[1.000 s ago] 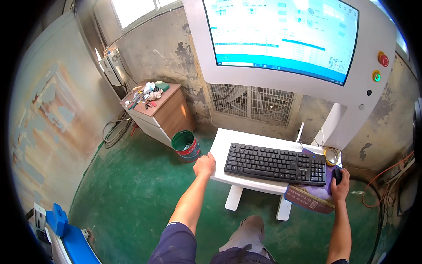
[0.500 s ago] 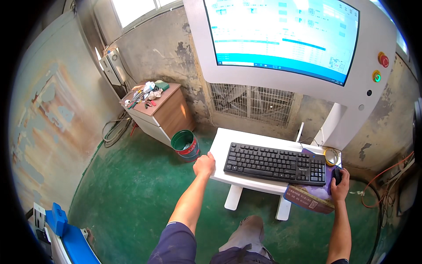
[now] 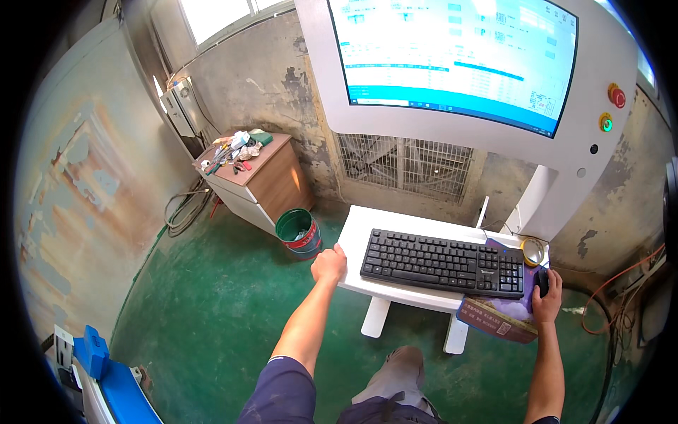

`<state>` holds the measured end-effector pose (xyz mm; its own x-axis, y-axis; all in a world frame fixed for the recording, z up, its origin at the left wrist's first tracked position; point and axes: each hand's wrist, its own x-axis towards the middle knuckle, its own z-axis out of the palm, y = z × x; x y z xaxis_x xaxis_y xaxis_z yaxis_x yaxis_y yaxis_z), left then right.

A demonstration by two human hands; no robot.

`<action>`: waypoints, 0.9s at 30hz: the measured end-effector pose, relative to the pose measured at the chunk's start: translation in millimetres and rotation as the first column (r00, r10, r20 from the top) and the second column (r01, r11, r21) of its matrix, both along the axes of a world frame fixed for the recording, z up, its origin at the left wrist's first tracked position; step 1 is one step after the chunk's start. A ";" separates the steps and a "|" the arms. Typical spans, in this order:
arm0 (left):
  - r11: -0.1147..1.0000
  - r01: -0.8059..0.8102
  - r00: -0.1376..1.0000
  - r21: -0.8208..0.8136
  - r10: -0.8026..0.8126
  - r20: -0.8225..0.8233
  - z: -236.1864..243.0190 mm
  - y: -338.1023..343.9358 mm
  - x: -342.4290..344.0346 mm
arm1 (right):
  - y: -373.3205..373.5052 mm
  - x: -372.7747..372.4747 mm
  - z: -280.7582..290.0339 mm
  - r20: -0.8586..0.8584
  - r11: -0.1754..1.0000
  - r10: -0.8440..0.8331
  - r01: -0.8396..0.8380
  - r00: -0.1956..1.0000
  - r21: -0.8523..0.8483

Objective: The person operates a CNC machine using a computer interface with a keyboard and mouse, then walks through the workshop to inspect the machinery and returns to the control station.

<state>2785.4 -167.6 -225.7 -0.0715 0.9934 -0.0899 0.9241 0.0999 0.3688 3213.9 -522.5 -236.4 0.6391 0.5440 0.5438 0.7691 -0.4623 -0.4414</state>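
Note:
My left hand [image 3: 328, 263] is closed round the left edge of the white keyboard shelf [image 3: 371, 218]. My right hand [image 3: 545, 297] rests on a black mouse [image 3: 542, 281], fingers curled over it, on a purple printed mouse pad [image 3: 498, 307] that overhangs the shelf's front. A black keyboard [image 3: 441, 260] lies between my hands, with a yellow tape roll [image 3: 532, 251] just right of its far end. Above hangs a lit screen [image 3: 455, 53] in a pale machine housing, with a red knob [image 3: 616, 97] and a green-lit button [image 3: 605, 122] at its right.
A small cabinet [image 3: 275, 187] with tools and rags on top stands at the back left, a green bucket [image 3: 299, 244] before it. Blue-and-white equipment [image 3: 123, 396] is at lower left. Hoses and cables [image 3: 614, 318] lie along the right wall; a metal grille [image 3: 406, 169] is set behind the shelf.

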 end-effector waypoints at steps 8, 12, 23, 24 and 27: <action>1.000 -0.010 1.000 0.012 0.010 0.007 -2.9 2.1 -0.8 | 1.0 -2.0 2.8 0.009 1.000 0.003 -0.003 1.000 -0.023; 1.000 -0.007 1.000 0.021 0.007 0.006 -4.3 2.8 -0.5 | 0.3 -1.3 2.5 -0.011 0.999 0.032 -0.033 0.999 -0.016; 1.000 -0.014 1.000 0.020 0.014 0.000 -5.6 3.0 -0.9 | -0.1 -1.8 2.2 0.005 0.999 0.048 -0.048 0.999 0.009; 1.000 -0.011 1.000 0.017 0.011 0.000 -6.2 3.4 -1.2 | 0.0 -2.3 2.4 0.006 0.999 0.049 -0.049 0.999 0.012; 1.000 -0.009 1.000 0.010 0.009 -0.002 -4.7 3.3 -0.8 | -0.9 -1.4 1.6 0.016 0.999 0.053 -0.053 0.998 0.010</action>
